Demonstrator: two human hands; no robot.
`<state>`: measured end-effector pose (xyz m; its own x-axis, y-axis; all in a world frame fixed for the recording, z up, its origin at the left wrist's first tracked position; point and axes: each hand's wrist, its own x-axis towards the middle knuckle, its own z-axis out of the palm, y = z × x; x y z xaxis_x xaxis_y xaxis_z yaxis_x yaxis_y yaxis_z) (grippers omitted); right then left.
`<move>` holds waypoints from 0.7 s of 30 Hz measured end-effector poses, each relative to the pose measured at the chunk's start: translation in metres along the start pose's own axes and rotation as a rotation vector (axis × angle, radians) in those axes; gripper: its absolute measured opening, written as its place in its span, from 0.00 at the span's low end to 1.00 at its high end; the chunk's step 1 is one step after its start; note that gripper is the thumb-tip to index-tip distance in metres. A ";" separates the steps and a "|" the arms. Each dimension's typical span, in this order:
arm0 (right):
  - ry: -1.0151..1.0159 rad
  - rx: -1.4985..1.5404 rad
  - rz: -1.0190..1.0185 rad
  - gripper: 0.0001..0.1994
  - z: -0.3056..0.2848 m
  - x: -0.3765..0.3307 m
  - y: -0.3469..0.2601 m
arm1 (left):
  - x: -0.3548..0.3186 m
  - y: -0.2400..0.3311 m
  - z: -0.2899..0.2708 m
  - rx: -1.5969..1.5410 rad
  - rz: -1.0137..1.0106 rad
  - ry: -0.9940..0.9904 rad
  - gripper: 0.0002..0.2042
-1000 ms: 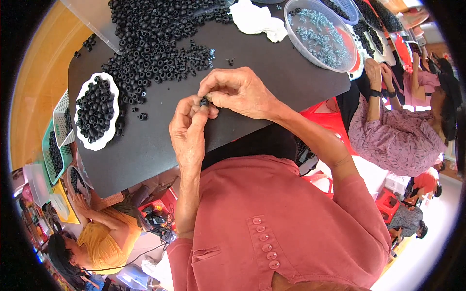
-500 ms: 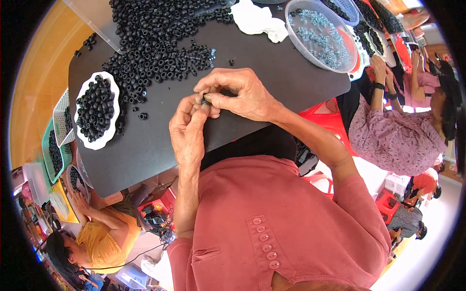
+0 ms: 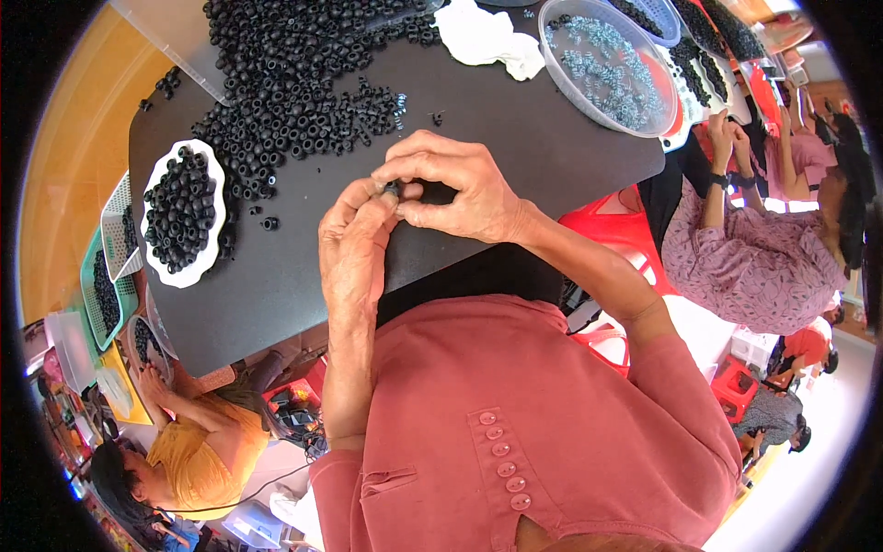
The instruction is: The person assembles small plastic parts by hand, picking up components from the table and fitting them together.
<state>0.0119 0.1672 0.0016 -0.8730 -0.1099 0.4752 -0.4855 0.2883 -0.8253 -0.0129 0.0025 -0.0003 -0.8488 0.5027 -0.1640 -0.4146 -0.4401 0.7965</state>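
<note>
My left hand [image 3: 354,235] pinches a small black plastic piece [image 3: 393,189] between thumb and fingers, just over the near edge of the dark table [image 3: 515,120]. Curled around the same piece from the other side is my right hand [image 3: 464,189], its index finger and thumb at the piece. Fingers hide most of it. Beyond my hands lies a large heap of black round hollow plastic pieces [image 3: 276,87], with smaller black parts along its right side. A white scalloped plate [image 3: 217,207] to the left holds more of the round black pieces.
At the far right a clear round tub [image 3: 602,124] holds small metal springs [image 3: 616,78]. A crumpled white cloth [image 3: 483,37] lies beside it. A co-worker in yellow [image 3: 207,451] sits at the left, one in a patterned top [image 3: 745,258] at the right. Baskets [image 3: 97,304] stand left of the table.
My right hand's thumb has moved down and apart from the fingers, opening its grip somewhat around the piece. The left hand stays almost in place.
</note>
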 end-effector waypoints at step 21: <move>0.036 -0.068 0.013 0.16 0.001 0.005 0.001 | 0.010 0.007 0.001 -0.068 -0.108 -0.054 0.09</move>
<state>0.0066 0.1657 0.0028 -0.8763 -0.0720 0.4764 -0.4690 0.3533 -0.8094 -0.0238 0.0050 0.0036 -0.7797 0.5885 -0.2137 -0.5257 -0.4298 0.7341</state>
